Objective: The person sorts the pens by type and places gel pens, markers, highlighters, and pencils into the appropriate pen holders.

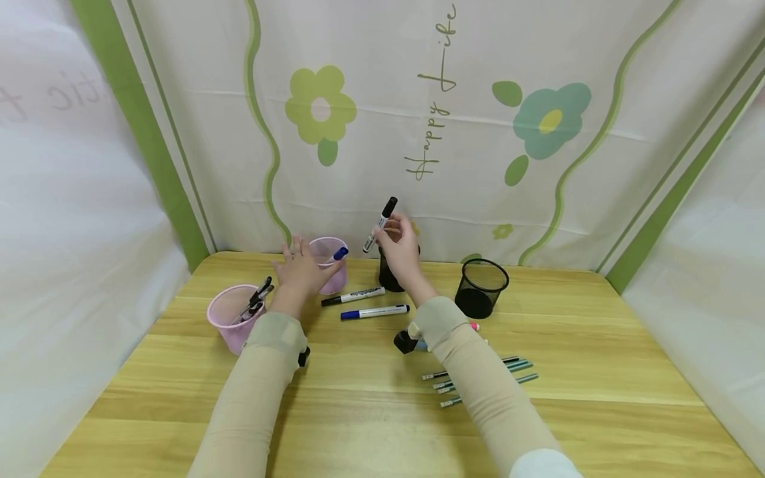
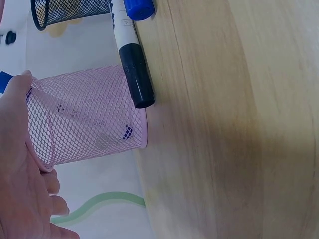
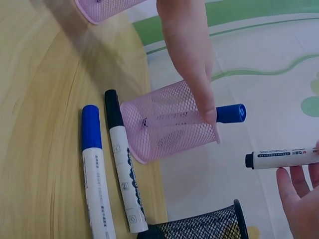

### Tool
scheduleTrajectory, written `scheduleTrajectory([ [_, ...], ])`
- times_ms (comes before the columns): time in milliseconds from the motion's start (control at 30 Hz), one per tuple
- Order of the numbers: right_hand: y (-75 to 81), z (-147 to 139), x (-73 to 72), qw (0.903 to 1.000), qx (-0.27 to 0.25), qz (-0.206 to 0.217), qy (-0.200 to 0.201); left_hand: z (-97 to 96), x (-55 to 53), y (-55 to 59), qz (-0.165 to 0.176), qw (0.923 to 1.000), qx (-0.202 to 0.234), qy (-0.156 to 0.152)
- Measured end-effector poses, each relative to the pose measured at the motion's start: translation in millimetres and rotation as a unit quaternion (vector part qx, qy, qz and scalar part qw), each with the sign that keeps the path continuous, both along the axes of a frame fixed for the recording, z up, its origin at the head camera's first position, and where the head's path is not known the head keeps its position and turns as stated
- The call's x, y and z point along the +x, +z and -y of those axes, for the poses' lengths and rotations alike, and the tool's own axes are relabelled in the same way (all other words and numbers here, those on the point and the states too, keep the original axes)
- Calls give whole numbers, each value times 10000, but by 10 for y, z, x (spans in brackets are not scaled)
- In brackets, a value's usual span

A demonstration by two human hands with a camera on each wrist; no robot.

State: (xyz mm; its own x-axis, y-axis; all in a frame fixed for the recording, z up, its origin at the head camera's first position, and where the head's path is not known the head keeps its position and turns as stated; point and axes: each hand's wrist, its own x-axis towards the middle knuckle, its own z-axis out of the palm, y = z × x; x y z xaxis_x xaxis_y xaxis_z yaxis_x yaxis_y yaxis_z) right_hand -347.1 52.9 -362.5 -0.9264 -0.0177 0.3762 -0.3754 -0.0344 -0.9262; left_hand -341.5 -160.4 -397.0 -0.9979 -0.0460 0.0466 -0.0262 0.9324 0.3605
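My left hand grips the rim of a pink mesh pen cup, with the thumb across its mouth. Inside this upright cup leans a blue-capped marker, its cap sticking out beside the thumb. Between thumb and fingers, my right hand pinches a white marker with a black cap, raised and tilted near the pink cup. Below the right hand stands a black mesh pen cup, partly hidden by it. Another black-capped marker and a blue-capped marker lie on the table in front of the cups.
A second pink mesh cup holding several pens stands at the left. Another black mesh cup is at the right. Several pencils lie partly under the right forearm. A printed curtain hangs behind the wooden table.
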Motion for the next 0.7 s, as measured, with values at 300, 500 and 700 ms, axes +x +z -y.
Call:
scheduleTrajectory([
  [300, -14, 148, -62, 9993, -265, -22, -256, 4, -18, -15, 12, 10000, -50, 23],
  [500, -29, 240, -43, 9991, -391, 114, 70, -6, -15, 1, 56, 9998, -150, 70],
  [700, -93, 315, -69, 9991, -219, 348, 90, -10, -18, -1, 22, 9998, -192, 85],
])
